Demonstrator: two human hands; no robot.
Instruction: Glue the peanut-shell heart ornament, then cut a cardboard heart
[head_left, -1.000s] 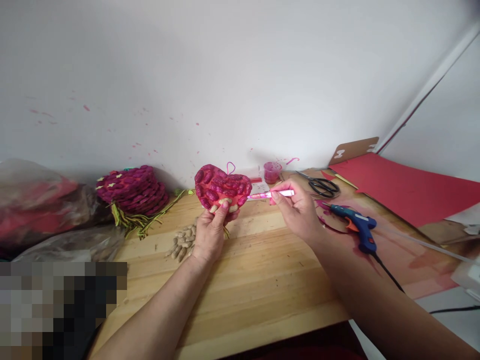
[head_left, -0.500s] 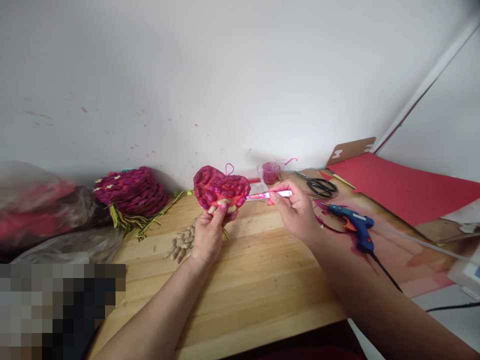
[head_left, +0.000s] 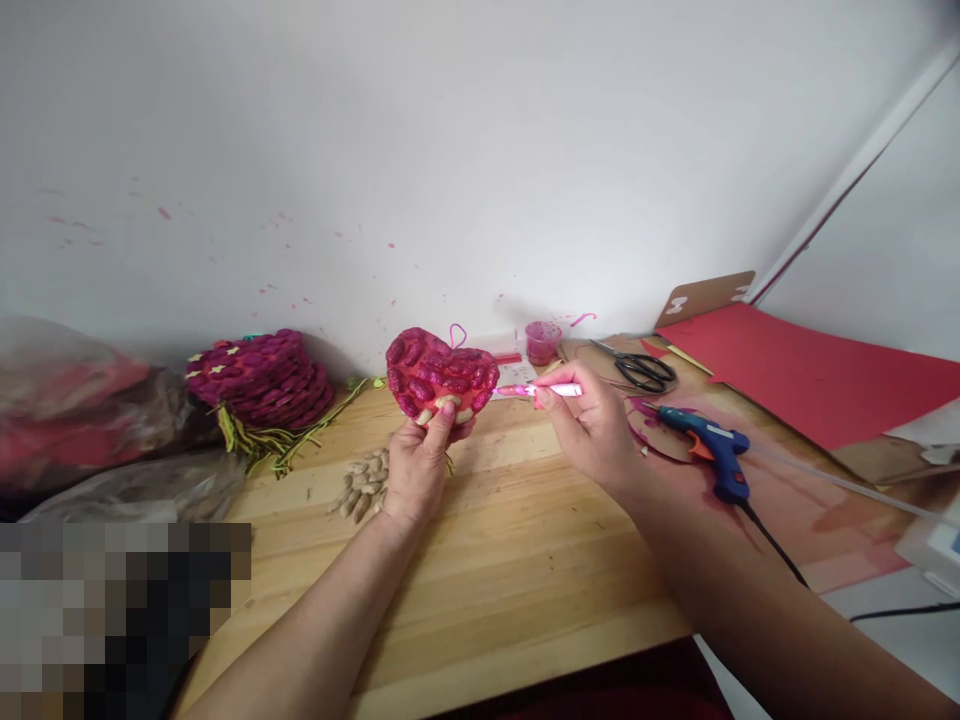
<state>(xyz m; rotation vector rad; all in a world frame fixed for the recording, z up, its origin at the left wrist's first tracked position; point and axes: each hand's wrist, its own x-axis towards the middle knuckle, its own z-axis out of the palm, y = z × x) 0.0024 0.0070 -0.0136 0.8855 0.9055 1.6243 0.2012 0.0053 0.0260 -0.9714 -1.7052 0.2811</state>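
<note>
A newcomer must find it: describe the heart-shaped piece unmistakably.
Find the wooden table against the white wall; above it, the left hand holds the heart-shaped piece. Unlike the star-topped stack to its left, it is held singly, with pale peanuts near its bottom.

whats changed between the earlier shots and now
Hardly anything: the view has shifted very slightly, and nothing was visibly taken hold of or let go. The left hand still holds the peanut-covered heart, and the right hand still holds the white-handled tool toward its lower right edge. The cup, scissors, glue gun and loose peanuts stayed put.
</note>
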